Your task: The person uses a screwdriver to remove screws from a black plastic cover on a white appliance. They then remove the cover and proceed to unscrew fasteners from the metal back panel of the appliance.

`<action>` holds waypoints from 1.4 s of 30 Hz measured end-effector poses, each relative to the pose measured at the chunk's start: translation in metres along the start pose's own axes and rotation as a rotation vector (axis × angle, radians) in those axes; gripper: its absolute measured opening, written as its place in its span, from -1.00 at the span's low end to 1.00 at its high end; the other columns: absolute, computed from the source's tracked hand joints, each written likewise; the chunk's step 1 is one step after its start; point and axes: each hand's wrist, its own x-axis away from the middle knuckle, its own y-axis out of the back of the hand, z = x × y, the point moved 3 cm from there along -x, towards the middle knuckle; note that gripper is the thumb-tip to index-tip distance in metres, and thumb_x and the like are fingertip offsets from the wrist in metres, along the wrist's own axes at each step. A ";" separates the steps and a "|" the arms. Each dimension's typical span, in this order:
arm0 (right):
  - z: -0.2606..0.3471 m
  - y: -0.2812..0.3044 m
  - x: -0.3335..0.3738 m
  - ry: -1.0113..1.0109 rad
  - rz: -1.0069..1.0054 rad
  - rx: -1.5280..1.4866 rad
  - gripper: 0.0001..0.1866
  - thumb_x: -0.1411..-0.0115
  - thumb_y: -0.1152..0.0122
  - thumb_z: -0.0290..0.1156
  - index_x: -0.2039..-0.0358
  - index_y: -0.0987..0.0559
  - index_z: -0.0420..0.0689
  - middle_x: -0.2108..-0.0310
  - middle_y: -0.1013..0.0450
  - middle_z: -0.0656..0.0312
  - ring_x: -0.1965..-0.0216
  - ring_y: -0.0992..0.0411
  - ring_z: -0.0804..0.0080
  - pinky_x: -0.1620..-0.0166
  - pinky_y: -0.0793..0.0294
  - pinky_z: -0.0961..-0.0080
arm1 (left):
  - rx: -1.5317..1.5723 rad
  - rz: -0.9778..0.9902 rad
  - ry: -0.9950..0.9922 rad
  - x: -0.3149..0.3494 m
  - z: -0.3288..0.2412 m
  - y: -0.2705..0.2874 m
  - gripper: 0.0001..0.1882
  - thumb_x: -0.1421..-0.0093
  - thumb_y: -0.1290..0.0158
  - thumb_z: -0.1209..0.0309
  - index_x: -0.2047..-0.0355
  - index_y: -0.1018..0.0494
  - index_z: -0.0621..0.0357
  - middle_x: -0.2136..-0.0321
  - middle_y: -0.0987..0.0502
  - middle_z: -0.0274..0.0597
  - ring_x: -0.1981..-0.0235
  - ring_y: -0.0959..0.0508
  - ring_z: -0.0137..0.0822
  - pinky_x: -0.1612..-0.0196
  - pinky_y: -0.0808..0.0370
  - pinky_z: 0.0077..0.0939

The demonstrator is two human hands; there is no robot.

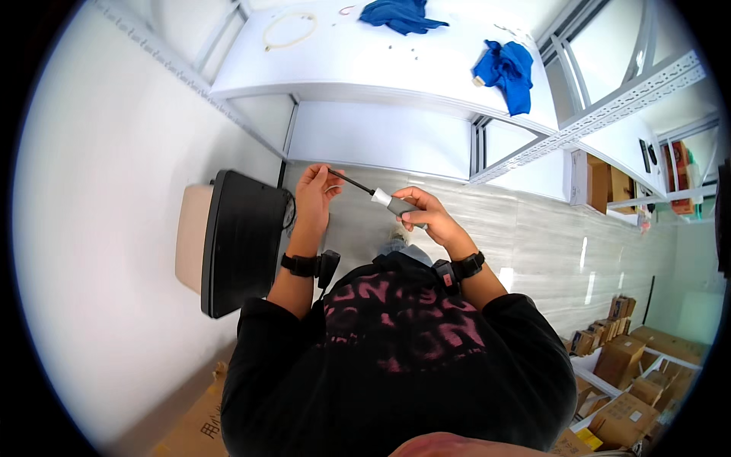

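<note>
In front of my chest I hold a screwdriver (396,204) with a grey handle, a silvery collar and a long dark shaft. My right hand (428,215) is closed around the grey handle. At the other end my left hand (312,190) pinches the shaft's tip between thumb and fingers. The fingertips cover the tip, so its shape is hidden. The shaft slants up to the left from the handle. Both wrists carry black straps with small devices.
A white shelf (335,68) ahead bears two blue cloths (403,15) (512,75), a pale loop of tubing (289,32) and several tiny pieces. A black-topped bin (247,244) stands left. Metal shelf posts rise at right; cardboard boxes (620,362) are stacked lower right.
</note>
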 end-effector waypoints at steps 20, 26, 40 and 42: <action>0.077 0.090 -0.101 0.139 -0.488 -0.173 -0.71 -0.08 -0.14 -0.54 0.15 -0.40 -0.20 0.44 -0.42 0.20 0.49 -0.33 0.54 0.42 -0.30 0.62 | -0.876 0.036 -0.446 -0.298 -0.028 -0.103 -0.90 -0.09 -0.12 0.44 0.40 -0.56 0.19 0.47 -0.57 -0.25 0.43 -0.49 -0.38 0.30 -0.42 -0.56; 0.094 0.085 -0.130 0.173 -0.646 -0.150 -0.71 -0.10 -0.10 -0.52 0.14 -0.40 -0.21 0.46 -0.43 0.16 0.52 -0.33 0.52 0.41 -0.31 0.61 | -1.224 0.119 -0.712 -0.369 -0.028 -0.131 -0.93 -0.01 -0.16 0.42 0.45 -0.60 0.03 0.50 -0.55 -0.31 0.38 -0.46 -0.25 0.29 -0.42 -0.41; 0.112 0.118 -0.134 0.132 -0.544 -0.150 -0.72 -0.11 -0.09 -0.48 0.14 -0.39 -0.18 0.47 -0.44 0.15 0.53 -0.34 0.50 0.42 -0.33 0.62 | -1.250 0.122 -0.809 -0.367 -0.024 -0.122 -0.80 -0.04 -0.15 0.40 0.28 -0.59 0.07 0.55 -0.47 -0.24 0.42 -0.42 -0.21 0.30 -0.40 -0.34; 0.115 0.124 -0.136 0.102 -0.484 -0.120 -0.73 -0.12 -0.09 -0.47 0.14 -0.39 -0.18 0.46 -0.43 0.15 0.53 -0.35 0.50 0.41 -0.34 0.61 | -1.098 0.051 -0.709 -0.352 -0.025 -0.112 -0.79 -0.07 -0.12 0.40 0.26 -0.57 0.10 0.55 -0.48 -0.21 0.47 -0.42 -0.22 0.34 -0.40 -0.36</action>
